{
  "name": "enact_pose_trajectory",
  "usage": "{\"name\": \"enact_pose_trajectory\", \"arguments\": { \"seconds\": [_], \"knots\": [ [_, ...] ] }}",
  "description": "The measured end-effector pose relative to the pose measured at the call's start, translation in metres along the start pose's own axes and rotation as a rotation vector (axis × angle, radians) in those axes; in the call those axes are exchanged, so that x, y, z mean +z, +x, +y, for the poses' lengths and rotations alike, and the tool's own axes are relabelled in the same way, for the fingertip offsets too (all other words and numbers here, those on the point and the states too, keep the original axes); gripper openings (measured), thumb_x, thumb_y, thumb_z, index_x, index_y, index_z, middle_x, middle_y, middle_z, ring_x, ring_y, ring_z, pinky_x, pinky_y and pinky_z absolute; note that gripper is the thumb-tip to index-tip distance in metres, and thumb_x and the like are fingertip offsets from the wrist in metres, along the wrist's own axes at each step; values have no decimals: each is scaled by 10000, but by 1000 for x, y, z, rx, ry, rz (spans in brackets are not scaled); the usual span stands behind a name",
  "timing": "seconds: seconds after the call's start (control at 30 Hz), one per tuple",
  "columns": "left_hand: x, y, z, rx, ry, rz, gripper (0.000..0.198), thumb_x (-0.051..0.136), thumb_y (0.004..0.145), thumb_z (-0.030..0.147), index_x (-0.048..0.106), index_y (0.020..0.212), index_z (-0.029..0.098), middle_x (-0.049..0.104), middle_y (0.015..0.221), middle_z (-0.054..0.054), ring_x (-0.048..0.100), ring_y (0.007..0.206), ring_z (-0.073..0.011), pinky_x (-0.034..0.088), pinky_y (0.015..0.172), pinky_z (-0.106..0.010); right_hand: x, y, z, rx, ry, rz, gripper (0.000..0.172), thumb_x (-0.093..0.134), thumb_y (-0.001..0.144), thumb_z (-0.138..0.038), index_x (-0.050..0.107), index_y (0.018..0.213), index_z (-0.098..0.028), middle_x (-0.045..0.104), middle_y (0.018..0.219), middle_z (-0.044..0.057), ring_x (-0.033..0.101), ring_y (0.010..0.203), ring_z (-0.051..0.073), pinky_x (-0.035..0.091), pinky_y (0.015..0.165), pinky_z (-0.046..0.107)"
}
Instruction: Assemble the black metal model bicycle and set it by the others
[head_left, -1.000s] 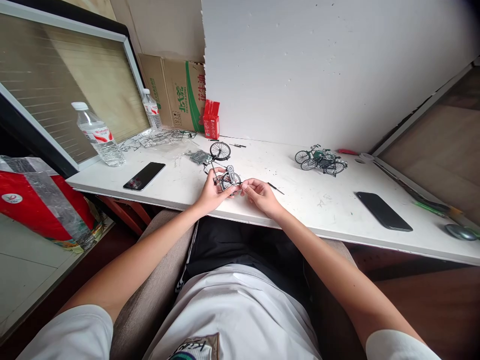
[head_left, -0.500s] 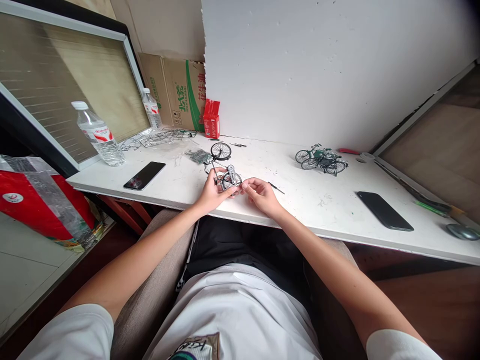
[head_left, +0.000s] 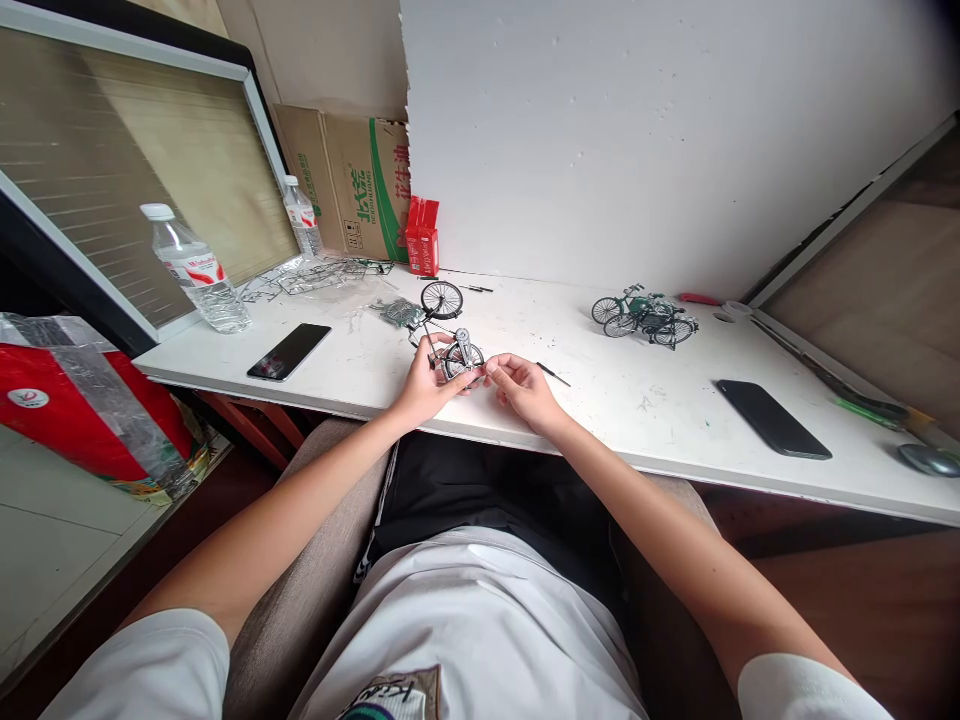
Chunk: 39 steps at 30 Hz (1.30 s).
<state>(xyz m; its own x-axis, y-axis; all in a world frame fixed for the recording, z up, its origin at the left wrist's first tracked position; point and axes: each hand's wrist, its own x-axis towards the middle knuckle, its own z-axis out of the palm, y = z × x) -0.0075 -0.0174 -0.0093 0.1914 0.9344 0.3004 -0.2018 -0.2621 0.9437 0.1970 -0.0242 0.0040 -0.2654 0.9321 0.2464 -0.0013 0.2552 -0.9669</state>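
A small black model bicycle (head_left: 463,345) is tilted up near the table's front edge, one wheel pointing away from me. My left hand (head_left: 427,385) is closed around its near wheel, thumb along the lower side. Close by on the right, my right hand (head_left: 521,388) pinches with thumb and forefinger beside that wheel's hub. Whatever sits between those fingertips is too small to make out. Just beyond the right hand lies a thin dark screwdriver-like tool (head_left: 553,374). A clear bag of small parts (head_left: 401,312) rests behind the bicycle.
Two finished-looking model bicycles (head_left: 643,318) stand at the back right. A phone (head_left: 289,352) lies left, another phone (head_left: 774,419) right. Water bottles (head_left: 199,275), parts frames (head_left: 330,274) and a red box (head_left: 423,238) occupy the back left. A mouse (head_left: 930,460) sits far right.
Almost nothing differs. My right fingers have shifted very slightly near the wheel hub, and the view has moved a touch; the left hand keeps its hold.
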Motion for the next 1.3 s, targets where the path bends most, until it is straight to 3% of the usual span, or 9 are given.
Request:
{"name": "enact_pose_trajectory", "arguments": {
  "seconds": [0.23, 0.87, 1.13, 1.3],
  "knots": [
    [0, 0, 0, -11, -3, 3, 795, 966, 753, 467, 422, 1304, 286, 769, 1124, -75, 823, 894, -259, 687, 776, -378, -1, 0, 0, 17, 23, -14, 512, 768, 877, -732, 707, 981, -234, 654, 845, 13, 474, 617, 133, 412, 566, 294],
    [2, 0, 3, 2, -14, 9, 776, 969, 753, 455, 416, 1271, 288, 780, 1118, -67, 828, 864, -249, 681, 726, -342, 0, 0, 1, -24, -5, 4, 510, 762, 889, -719, 697, 999, -225, 666, 852, 17, 470, 594, 118, 391, 547, 283],
    [5, 2, 4, -47, -34, 36, 802, 977, 730, 458, 417, 1278, 291, 778, 1147, -78, 827, 892, -261, 681, 750, -360, 1, -1, 0, -67, -73, 54, 487, 724, 928, -700, 704, 1011, -221, 712, 912, 60, 648, 836, 200, 504, 662, 304],
    [15, 9, 7, -109, -83, 61, 784, 967, 741, 426, 407, 1271, 287, 778, 1143, -73, 823, 860, -245, 681, 771, -380, -10, 4, -15, -205, -211, 136, 409, 647, 1014, -639, 707, 1044, -236, 748, 1043, 87, 667, 993, 235, 541, 771, 344]
  ]
}}
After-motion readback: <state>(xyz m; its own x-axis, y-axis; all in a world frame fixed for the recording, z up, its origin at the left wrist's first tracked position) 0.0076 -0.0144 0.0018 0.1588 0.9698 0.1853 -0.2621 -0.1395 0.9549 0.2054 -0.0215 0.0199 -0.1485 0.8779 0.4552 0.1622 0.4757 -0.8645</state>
